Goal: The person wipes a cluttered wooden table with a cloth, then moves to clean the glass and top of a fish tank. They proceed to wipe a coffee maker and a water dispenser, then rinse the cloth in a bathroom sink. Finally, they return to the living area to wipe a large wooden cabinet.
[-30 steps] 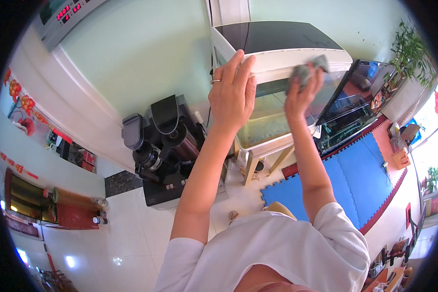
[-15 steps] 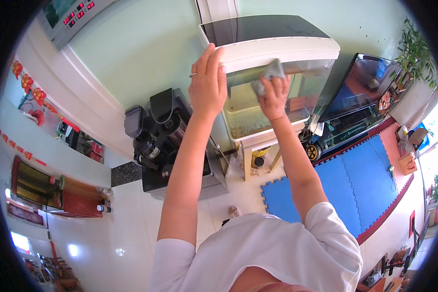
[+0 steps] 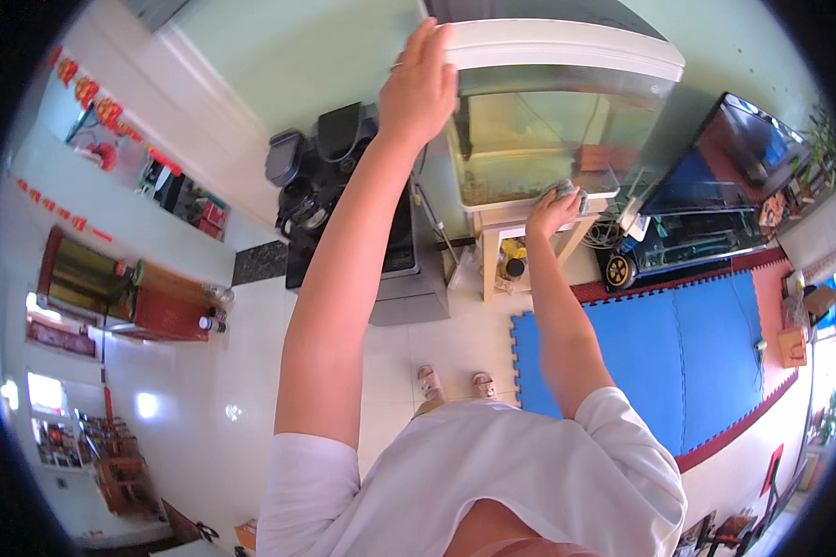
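A crumpled grey cloth [image 3: 564, 188] is bunched in the right hand [image 3: 550, 213], fingers curled tight round it, against the lower edge of the boxy glass tank [image 3: 548, 121]. The left hand [image 3: 416, 97], fingers nearly straight, rests at the smooth white lid [image 3: 557, 45]; pale, squared legs [image 3: 489, 265] stand below.

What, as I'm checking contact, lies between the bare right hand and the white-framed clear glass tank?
The head view shows a crumpled grey cloth in the right hand, against the tank.
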Available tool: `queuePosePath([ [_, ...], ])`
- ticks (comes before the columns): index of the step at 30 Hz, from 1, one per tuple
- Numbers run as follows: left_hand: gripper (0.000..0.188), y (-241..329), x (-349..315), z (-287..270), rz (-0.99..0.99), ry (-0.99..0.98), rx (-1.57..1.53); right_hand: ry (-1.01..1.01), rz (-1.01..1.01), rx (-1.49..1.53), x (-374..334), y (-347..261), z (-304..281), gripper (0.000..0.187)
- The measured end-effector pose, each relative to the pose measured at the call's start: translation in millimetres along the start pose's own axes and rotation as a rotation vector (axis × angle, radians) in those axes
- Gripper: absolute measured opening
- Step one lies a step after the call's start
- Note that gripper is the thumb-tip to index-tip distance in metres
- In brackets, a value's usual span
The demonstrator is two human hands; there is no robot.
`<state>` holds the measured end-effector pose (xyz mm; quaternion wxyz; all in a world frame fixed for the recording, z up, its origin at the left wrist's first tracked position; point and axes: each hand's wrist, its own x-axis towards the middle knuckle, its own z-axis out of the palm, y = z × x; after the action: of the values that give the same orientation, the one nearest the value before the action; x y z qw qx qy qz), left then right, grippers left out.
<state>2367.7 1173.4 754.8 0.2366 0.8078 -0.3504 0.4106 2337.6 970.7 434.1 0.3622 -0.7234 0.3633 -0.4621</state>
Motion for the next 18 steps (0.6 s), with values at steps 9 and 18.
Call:
queuePosePath([
  [9, 0.079, 17.5, -105.7, -102.2, 0.072, -0.159, -0.002, -0.861, 0.468, 0.995, -134.4, -72.6, -57.8, 0.029],
  [18, 0.038, -120.7, -437.7, -272.1, -1.101, 0.39, -0.328, -1.675, 0.842, 1.133, -345.2, -265.8, -84.7, 0.033],
])
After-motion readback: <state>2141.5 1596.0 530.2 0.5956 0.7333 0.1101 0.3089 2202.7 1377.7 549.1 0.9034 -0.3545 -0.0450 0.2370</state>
